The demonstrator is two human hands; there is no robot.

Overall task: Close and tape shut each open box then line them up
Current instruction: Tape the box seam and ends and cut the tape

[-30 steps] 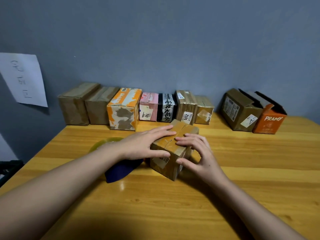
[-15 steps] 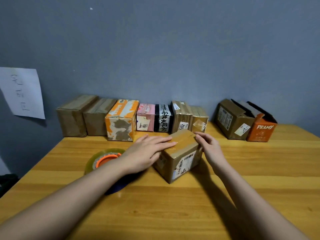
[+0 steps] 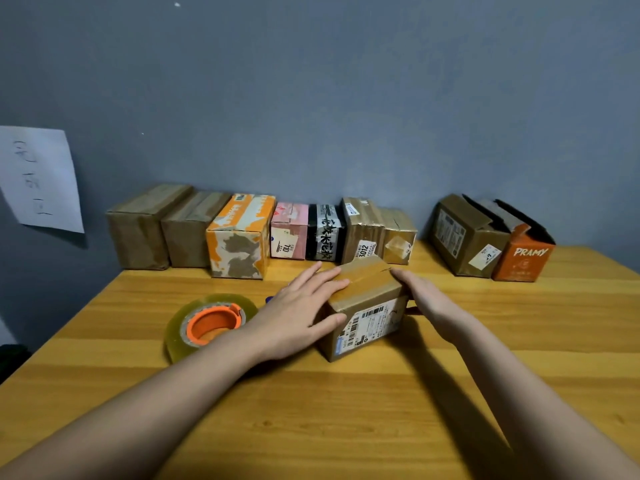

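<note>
A small brown cardboard box (image 3: pixel 370 299) with a taped top seam and a shipping label on its near side sits mid-table. My left hand (image 3: pixel 301 313) lies on its left side, fingers straight across the top edge and thumb against the label face. My right hand (image 3: pixel 426 299) rests flat against its right side. A roll of clear tape with an orange core (image 3: pixel 211 323) lies just left of my left hand. Along the wall stands a row of several closed boxes (image 3: pixel 242 237).
At the back right stand a brown box (image 3: pixel 464 237) and an orange PRAMY box (image 3: pixel 523 254) with their flaps up. A sheet of paper (image 3: pixel 38 178) hangs on the grey wall at left. The wooden table (image 3: pixel 346 410) stretches toward me.
The box has been turned so its label faces me and shifted slightly back. My right hand moved from its top to its right side. The view rose, uncovering the tape roll.
</note>
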